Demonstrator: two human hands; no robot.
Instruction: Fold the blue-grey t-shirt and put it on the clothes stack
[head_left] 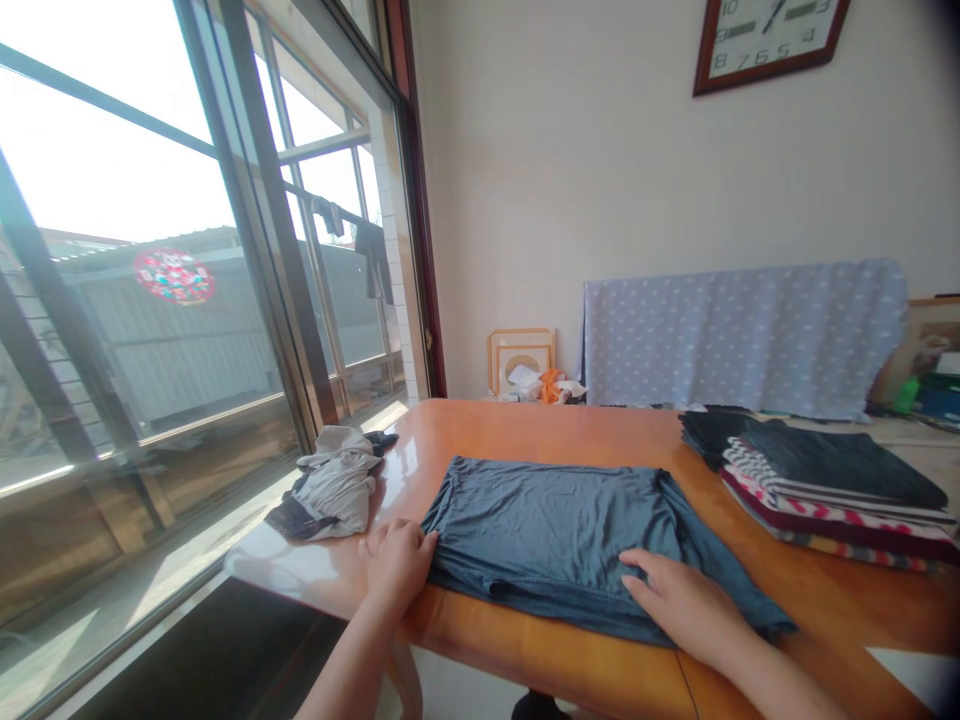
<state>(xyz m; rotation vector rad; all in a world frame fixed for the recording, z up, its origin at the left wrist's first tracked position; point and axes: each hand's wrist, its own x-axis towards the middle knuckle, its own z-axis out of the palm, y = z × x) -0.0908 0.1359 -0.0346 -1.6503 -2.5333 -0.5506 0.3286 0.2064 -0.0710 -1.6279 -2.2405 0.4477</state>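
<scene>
A dark blue-grey garment (555, 530) lies spread on the wooden table, its left part laid out as a rough rectangle with light wrinkles. On its right, a section slants down toward the near right, and its near edge is loosely bunched. My left hand (397, 558) rests at the garment's left edge, thumb side against the cloth and fingers on the tabletop. Over the lower right part of the cloth lies my right hand (675, 600), palm down with thumb and fingers apart. The garment's exact kind is unclear because it is partly folded over.
The glossy table (555, 425) has rounded corners. A crumpled pile of grey and dark clothes (337, 485) sits at its left. Folded clothes (840, 490) are stacked at the right, near a white sheet (911, 675). A large window (187, 370) stands on the left.
</scene>
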